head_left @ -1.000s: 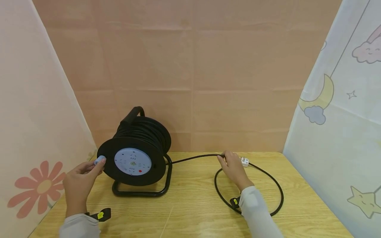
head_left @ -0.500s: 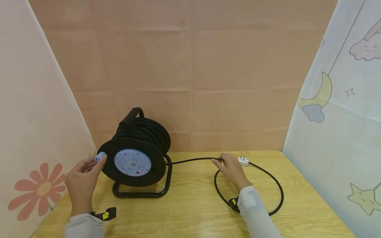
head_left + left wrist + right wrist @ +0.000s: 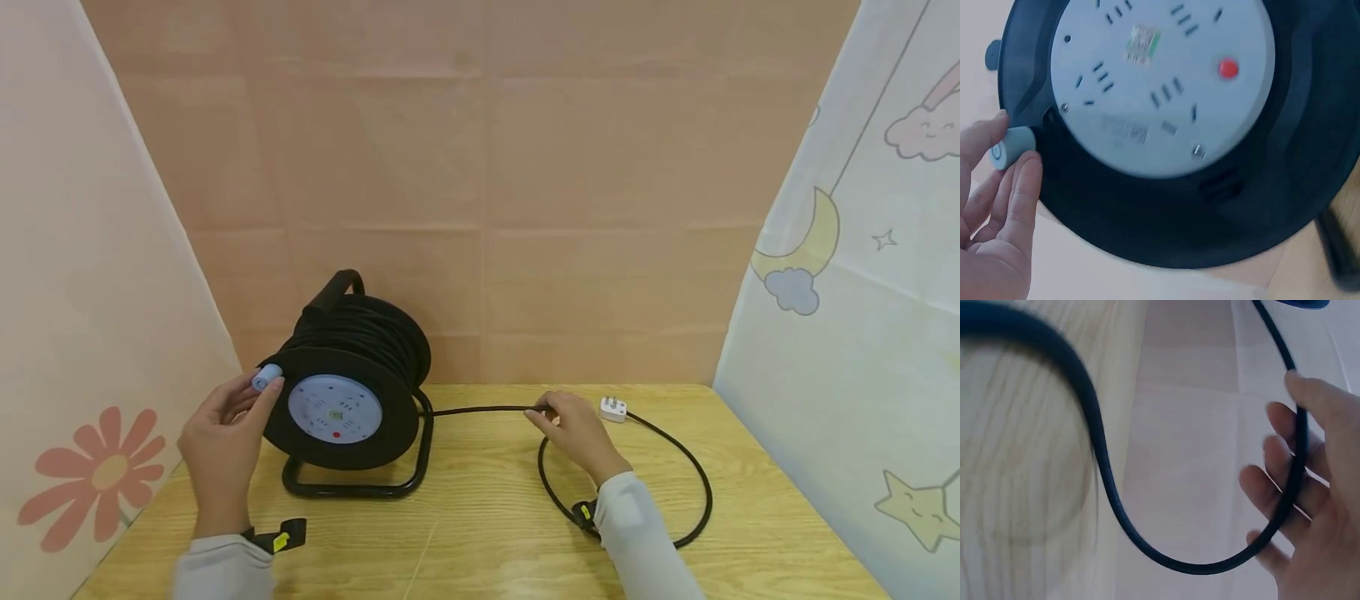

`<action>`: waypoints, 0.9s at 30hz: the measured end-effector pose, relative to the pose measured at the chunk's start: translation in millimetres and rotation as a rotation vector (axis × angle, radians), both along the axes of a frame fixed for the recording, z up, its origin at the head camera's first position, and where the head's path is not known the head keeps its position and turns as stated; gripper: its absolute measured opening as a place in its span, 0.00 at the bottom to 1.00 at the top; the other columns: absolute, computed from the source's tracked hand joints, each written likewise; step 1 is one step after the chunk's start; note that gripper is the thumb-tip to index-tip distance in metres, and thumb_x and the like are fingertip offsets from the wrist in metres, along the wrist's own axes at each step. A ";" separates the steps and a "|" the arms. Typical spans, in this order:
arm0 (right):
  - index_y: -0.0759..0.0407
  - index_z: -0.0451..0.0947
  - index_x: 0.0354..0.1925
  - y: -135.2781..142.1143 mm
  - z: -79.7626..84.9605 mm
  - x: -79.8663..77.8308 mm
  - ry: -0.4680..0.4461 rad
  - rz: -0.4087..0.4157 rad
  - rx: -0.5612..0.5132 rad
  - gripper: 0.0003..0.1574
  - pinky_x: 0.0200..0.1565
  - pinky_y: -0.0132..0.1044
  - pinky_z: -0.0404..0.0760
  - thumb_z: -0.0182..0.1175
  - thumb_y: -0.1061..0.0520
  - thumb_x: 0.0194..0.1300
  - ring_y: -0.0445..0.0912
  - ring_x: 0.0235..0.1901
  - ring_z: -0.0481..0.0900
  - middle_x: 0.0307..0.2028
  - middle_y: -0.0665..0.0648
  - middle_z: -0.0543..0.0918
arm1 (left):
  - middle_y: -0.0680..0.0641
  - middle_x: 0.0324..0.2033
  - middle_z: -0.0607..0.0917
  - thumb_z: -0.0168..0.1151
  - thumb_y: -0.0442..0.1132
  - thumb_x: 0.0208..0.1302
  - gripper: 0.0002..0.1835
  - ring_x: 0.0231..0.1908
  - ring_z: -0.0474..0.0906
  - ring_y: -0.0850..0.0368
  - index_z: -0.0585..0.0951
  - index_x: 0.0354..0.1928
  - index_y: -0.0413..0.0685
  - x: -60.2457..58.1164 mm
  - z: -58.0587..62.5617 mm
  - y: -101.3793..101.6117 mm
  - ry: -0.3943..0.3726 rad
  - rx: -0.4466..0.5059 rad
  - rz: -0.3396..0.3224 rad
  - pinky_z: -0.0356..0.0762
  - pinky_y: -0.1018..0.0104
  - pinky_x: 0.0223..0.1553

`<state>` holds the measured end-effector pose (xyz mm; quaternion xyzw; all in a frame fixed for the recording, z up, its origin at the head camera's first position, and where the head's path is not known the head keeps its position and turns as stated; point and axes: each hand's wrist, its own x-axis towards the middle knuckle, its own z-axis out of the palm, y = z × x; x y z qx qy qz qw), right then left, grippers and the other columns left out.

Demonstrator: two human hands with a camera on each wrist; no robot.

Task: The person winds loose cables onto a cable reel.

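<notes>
A black cable reel (image 3: 345, 333) with a pale round socket panel (image 3: 1166, 125) stands on its tube frame at the left of the table. My left hand (image 3: 225, 442) pinches the light blue crank knob (image 3: 1014, 147) at the upper left of the reel's disc, between thumb and fingers. From the reel's right side a black cable (image 3: 480, 409) runs straight to my right hand (image 3: 577, 433), which holds it between thumb and fingers. Past that hand the cable hangs in a curve (image 3: 1191, 569) in the right wrist view.
The cable's loose end lies in a loop on the wooden table (image 3: 450, 533), and its white plug (image 3: 612, 408) rests with pins up, just right of my right hand. Cloth panels stand behind and on both sides.
My left hand has carried the knob up and to the right, and the socket panel has turned. My right hand has moved a little left toward the reel with the cable.
</notes>
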<state>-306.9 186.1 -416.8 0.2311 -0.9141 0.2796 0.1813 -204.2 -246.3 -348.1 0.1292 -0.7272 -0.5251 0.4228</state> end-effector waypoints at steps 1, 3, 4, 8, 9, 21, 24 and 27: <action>0.46 0.82 0.38 -0.3 0.2 0.5 0.020 -0.013 0.005 0.10 0.38 0.42 0.75 0.64 0.42 0.70 0.39 0.32 0.75 0.31 0.40 0.79 | 0.56 0.40 0.88 0.76 0.49 0.57 0.23 0.38 0.82 0.70 0.87 0.53 0.49 -0.3 0.2 1.8 0.014 -0.007 0.002 0.75 0.84 0.40; 0.45 0.82 0.35 -0.6 -0.1 0.6 0.055 -0.037 0.014 0.12 0.37 0.42 0.72 0.65 0.41 0.67 0.40 0.30 0.73 0.28 0.40 0.76 | 0.55 0.41 0.88 0.76 0.47 0.57 0.22 0.38 0.82 0.69 0.87 0.54 0.50 -1.2 0.6 5.0 0.056 -0.026 0.001 0.76 0.84 0.41; 0.46 0.82 0.35 -0.7 -0.4 0.6 0.067 -0.050 0.018 0.12 0.38 0.43 0.71 0.65 0.41 0.67 0.40 0.30 0.72 0.27 0.39 0.76 | 0.55 0.41 0.88 0.76 0.46 0.57 0.22 0.38 0.82 0.69 0.87 0.54 0.50 -1.7 0.8 6.7 0.077 -0.036 0.000 0.76 0.84 0.41; 0.50 0.82 0.40 -2.0 -1.0 0.6 0.071 -0.039 0.014 0.09 0.42 0.48 0.71 0.64 0.47 0.70 0.42 0.33 0.71 0.29 0.42 0.75 | 0.56 0.40 0.87 0.77 0.42 0.57 0.22 0.38 0.83 0.68 0.86 0.54 0.49 -4.0 1.4 12.5 0.145 -0.066 -0.020 0.76 0.83 0.41; 0.52 0.82 0.42 -2.5 -1.0 0.4 0.071 -0.027 0.010 0.08 0.44 0.49 0.71 0.63 0.50 0.71 0.44 0.34 0.71 0.31 0.43 0.76 | 0.56 0.40 0.87 0.77 0.41 0.57 0.21 0.38 0.83 0.68 0.86 0.54 0.49 -4.5 1.6 14.1 0.156 -0.068 -0.025 0.77 0.83 0.41; 0.47 0.83 0.44 -10.5 2.3 5.1 0.175 0.041 -0.015 0.07 0.51 0.57 0.73 0.63 0.49 0.71 0.41 0.38 0.76 0.36 0.41 0.81 | 0.50 0.40 0.79 0.75 0.32 0.57 0.20 0.40 0.82 0.71 0.86 0.54 0.45 -5.3 3.4 36.3 0.243 -0.101 -0.081 0.77 0.80 0.44; 0.47 0.83 0.41 -13.1 1.0 5.4 0.223 -0.026 -0.012 0.09 0.47 0.57 0.72 0.68 0.45 0.66 0.41 0.36 0.75 0.33 0.42 0.80 | 0.49 0.39 0.78 0.74 0.31 0.58 0.20 0.40 0.82 0.70 0.86 0.54 0.44 -5.8 4.7 41.1 0.263 -0.126 -0.101 0.77 0.80 0.46; 0.50 0.82 0.38 -15.0 -0.7 4.9 0.247 -0.104 -0.068 0.15 0.41 0.50 0.71 0.73 0.44 0.60 0.44 0.34 0.71 0.31 0.45 0.78 | 0.49 0.40 0.76 0.73 0.30 0.59 0.19 0.41 0.82 0.69 0.86 0.54 0.43 -6.1 5.2 45.4 0.267 -0.130 -0.126 0.76 0.79 0.48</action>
